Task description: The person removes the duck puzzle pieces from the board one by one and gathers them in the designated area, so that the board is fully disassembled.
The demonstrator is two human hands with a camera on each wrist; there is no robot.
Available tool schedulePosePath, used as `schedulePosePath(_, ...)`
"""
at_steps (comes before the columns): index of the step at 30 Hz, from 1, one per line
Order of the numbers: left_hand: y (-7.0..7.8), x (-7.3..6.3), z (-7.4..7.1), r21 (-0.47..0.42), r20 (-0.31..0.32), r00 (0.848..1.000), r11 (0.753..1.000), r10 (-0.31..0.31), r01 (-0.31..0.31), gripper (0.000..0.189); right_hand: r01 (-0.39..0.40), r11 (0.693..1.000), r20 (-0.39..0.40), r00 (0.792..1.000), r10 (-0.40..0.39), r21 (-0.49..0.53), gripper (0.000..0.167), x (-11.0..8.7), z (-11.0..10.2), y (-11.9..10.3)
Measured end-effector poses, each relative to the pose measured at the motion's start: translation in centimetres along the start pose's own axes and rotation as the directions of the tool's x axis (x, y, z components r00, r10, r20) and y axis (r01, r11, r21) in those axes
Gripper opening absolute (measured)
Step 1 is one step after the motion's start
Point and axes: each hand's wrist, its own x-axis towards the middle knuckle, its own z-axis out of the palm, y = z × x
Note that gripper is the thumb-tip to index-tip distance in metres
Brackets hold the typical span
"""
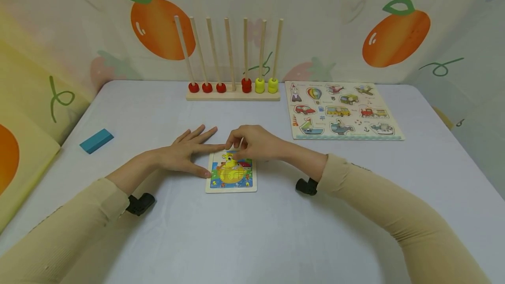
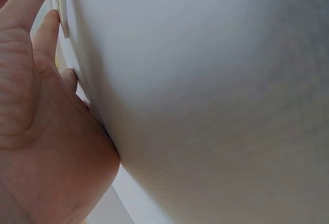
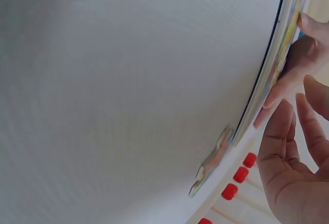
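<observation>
Splayed left hand touches multicoloured square wooden puzzle's edge; right hand, fingers parted, hides thin wavy-edged piece that right-wrist view shows.

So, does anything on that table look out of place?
Yes: what looks like a loose puzzle piece lies on the table just outside the small puzzle board. It seems odd because the other pieces sit inside the frame.

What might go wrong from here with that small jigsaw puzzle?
The left hand touches the jigsaw puzzle, so a push might slide it. The right hand could nudge the loose-looking piece by the puzzle's corner. The hands sit close together, so they may bump.
</observation>
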Motion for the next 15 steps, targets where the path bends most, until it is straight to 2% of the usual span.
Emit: schedulePosePath(15,0.1,-0.1,-0.1,-0.028,0.001,1.000,1.000,0.004,-0.004,0.080,0.009,0.998,0.049,0.999,-0.006,-0.056,0.025,0.4,1.1,-0.2)
